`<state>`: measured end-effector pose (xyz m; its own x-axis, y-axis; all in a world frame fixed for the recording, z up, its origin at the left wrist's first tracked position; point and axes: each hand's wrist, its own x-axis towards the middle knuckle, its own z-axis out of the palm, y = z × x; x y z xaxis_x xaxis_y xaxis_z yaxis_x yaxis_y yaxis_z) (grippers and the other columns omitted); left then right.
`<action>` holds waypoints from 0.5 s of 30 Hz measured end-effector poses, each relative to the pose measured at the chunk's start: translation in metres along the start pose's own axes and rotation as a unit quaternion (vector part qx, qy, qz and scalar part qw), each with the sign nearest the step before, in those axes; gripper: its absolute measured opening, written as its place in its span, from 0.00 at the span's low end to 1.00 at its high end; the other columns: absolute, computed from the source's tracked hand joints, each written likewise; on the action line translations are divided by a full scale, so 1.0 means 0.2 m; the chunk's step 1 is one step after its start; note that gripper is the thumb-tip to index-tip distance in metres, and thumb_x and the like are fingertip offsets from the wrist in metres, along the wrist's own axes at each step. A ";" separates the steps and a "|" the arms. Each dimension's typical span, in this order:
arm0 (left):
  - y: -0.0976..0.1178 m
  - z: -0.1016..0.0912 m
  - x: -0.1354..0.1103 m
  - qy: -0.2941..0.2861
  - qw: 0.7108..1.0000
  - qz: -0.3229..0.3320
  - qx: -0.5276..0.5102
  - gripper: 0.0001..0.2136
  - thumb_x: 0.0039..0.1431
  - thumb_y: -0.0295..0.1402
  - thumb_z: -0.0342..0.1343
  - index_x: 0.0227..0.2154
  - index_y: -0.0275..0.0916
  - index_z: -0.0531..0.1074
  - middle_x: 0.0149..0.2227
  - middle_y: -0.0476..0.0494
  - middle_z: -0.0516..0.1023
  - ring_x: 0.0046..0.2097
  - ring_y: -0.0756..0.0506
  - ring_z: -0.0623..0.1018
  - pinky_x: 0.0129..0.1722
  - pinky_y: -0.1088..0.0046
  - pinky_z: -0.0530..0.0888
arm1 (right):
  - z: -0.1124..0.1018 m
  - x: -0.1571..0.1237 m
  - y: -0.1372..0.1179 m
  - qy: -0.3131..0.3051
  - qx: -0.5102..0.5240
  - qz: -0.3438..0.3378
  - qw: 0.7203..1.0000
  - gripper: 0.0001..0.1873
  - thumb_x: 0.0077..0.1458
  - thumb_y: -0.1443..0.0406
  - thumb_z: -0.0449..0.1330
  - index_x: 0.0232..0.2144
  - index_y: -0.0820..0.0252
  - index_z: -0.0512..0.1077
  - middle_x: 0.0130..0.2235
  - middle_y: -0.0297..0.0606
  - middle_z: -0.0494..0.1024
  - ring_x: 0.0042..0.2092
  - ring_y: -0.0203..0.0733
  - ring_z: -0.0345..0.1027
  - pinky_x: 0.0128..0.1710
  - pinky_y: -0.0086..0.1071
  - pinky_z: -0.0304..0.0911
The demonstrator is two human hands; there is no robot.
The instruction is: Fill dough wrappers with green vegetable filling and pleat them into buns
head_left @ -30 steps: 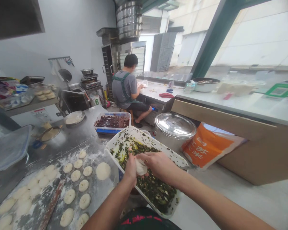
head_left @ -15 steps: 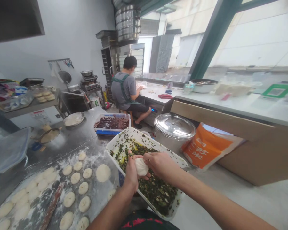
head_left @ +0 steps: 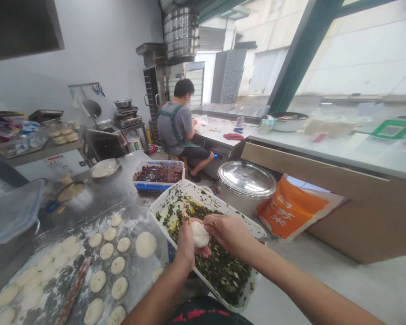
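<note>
My left hand (head_left: 185, 243) cups a white dough bun (head_left: 199, 234) from below, above a white tray (head_left: 208, 198) full of chopped green filling. My right hand (head_left: 227, 232) pinches the top of the same bun from the right, fingers pressed together. To the left, several filled buns (head_left: 118, 265) and one flat dough round (head_left: 145, 243) lie on the floured steel table (head_left: 122, 185).
A blue-edged tub of dark red paste (head_left: 158, 173) sits behind the tray. A lidded steel pot (head_left: 246, 180) and an orange bag (head_left: 289, 210) stand to the right. A person in an apron (head_left: 179, 124) sits at the far counter. A scraper (head_left: 73, 290) lies among the buns.
Both hands have kept working the bun over the tray; the bun has turned slightly and the fingers have shifted on its top. The view has barely moved.
</note>
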<state>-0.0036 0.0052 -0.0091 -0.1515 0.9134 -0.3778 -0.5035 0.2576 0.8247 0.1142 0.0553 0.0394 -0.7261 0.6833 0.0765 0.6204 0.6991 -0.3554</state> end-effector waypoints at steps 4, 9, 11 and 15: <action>-0.02 0.00 0.00 0.010 0.999 -0.035 0.005 0.32 0.48 0.58 0.34 0.31 0.32 0.68 0.18 0.42 0.71 0.17 0.48 0.70 0.15 0.74 0.66 | 0.00 -0.01 -0.01 -0.023 0.035 -0.058 0.997 0.11 0.53 0.70 0.46 0.24 0.63 0.66 0.28 0.36 0.71 0.30 0.34 0.64 0.30 0.25 0.54; -0.03 -0.02 0.02 -0.035 0.995 -0.095 -0.023 0.34 0.49 0.57 0.30 0.30 0.30 0.68 0.17 0.41 0.70 0.17 0.47 0.70 0.13 0.76 0.62 | -0.02 -0.02 -0.02 -0.018 0.028 -0.023 0.999 0.09 0.51 0.71 0.48 0.35 0.59 0.66 0.25 0.33 0.72 0.29 0.35 0.65 0.28 0.25 0.53; -0.02 -0.02 0.02 -0.060 0.992 -0.105 -0.038 0.33 0.50 0.56 0.30 0.32 0.31 0.68 0.18 0.42 0.70 0.16 0.49 0.69 0.11 0.78 0.59 | -0.03 -0.02 -0.02 -0.018 0.040 -0.024 0.999 0.10 0.51 0.71 0.48 0.34 0.58 0.66 0.25 0.32 0.72 0.28 0.34 0.65 0.27 0.24 0.53; -0.01 -0.01 0.00 -0.048 0.997 -0.016 -0.053 0.27 0.51 0.54 0.34 0.37 0.36 0.64 0.20 0.46 0.71 0.14 0.51 0.67 0.10 0.79 0.57 | -0.03 -0.01 -0.01 0.005 0.040 -0.006 0.999 0.09 0.53 0.69 0.47 0.28 0.60 0.67 0.28 0.34 0.72 0.29 0.34 0.64 0.27 0.24 0.53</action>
<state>-0.0054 0.0037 -0.0114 -0.0544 0.9328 -0.3562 -0.5951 0.2561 0.7618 0.1170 0.0534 0.0455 -0.7305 0.6768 0.0910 0.5849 0.6889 -0.4281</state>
